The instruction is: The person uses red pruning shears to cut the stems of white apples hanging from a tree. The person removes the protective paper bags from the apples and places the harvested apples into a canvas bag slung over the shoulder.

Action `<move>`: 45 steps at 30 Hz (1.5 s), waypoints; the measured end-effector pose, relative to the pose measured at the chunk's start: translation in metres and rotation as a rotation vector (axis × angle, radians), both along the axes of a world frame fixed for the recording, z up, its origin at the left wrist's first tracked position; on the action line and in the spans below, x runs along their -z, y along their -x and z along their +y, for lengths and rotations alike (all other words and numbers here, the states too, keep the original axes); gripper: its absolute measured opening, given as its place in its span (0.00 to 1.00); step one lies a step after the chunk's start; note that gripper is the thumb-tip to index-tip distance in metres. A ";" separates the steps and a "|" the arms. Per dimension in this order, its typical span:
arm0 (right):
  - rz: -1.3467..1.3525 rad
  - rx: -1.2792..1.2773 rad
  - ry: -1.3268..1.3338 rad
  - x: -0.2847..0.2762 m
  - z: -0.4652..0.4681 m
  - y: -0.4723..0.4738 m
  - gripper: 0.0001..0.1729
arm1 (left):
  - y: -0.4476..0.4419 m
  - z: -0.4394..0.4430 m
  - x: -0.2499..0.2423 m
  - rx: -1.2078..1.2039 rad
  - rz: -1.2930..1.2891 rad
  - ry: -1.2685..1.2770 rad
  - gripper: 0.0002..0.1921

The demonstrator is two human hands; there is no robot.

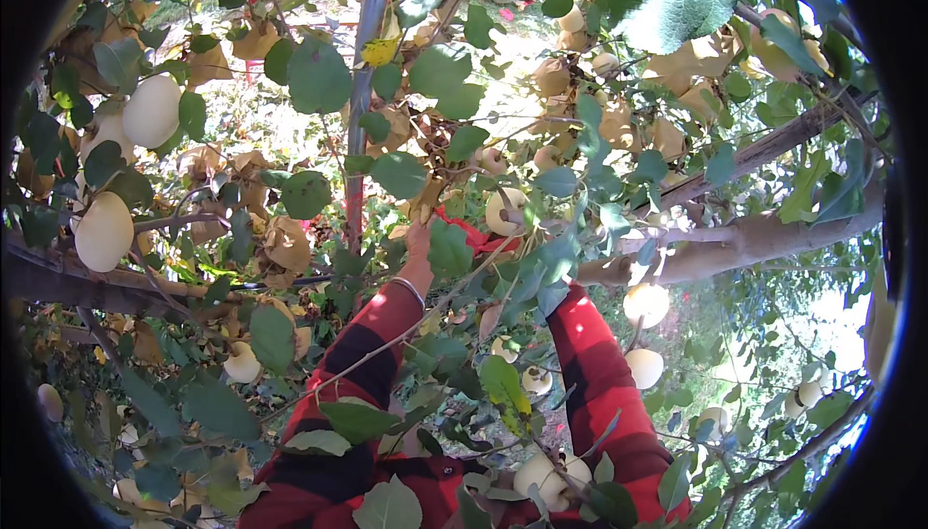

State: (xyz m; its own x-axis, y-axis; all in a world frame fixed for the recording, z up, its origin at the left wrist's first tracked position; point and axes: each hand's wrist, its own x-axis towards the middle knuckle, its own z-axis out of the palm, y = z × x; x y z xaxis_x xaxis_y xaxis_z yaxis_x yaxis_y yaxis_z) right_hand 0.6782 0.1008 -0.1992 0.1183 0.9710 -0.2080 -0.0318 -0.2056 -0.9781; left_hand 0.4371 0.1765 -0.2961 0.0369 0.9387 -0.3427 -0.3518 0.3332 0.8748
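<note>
My left hand [419,237] reaches up among the branches, partly covered by a green leaf. Its fingers are at a brown, crumpled paper-like piece [426,199]; whether they grip it is unclear. Just right of them shows a bright red cloth or bag [475,233], partly behind foliage. A pale yellow apple [505,211] hangs above the red material. Leaves hide my right hand; only its red and black checked sleeve [591,355] is visible, ending below a thick branch [674,260]. Close to that sleeve hang two pale apples, one [646,304] above the other [644,368].
A metal pole [359,101] stands upright beyond my left hand. Thick limbs cross at left [109,282] and right [783,137]. More apples hang at left [105,231] and near my chest [551,480]. Brown bags or dry leaves [288,242] and thin twigs fill the surroundings.
</note>
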 end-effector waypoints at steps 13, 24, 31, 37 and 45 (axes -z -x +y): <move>0.570 -0.069 0.190 0.100 -0.071 0.070 0.27 | 0.063 -0.096 -0.087 0.464 0.169 -0.361 0.20; 0.184 -0.051 0.078 -0.016 -0.125 0.128 0.21 | 0.137 -0.122 -0.050 0.134 0.338 -0.549 0.15; -0.062 0.154 0.021 -0.118 -0.192 0.121 0.17 | 0.210 -0.131 -0.142 -0.033 -0.054 0.043 0.10; -0.054 0.206 -0.280 -0.213 -0.252 0.118 0.16 | 0.239 -0.152 -0.152 -0.032 0.070 -0.120 0.11; -0.282 0.189 -0.157 -0.231 -0.309 0.152 0.17 | 0.272 -0.152 -0.151 -0.052 0.146 -0.227 0.13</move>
State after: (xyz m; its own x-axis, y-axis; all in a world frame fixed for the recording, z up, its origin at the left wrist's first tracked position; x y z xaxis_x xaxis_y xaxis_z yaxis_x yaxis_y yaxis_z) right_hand 0.5264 -0.2081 0.0320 0.3295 0.9441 0.0081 0.2205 -0.0686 -0.9730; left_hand 0.1649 0.0243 -0.1451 -0.0475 0.9914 -0.1216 -0.2276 0.1078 0.9678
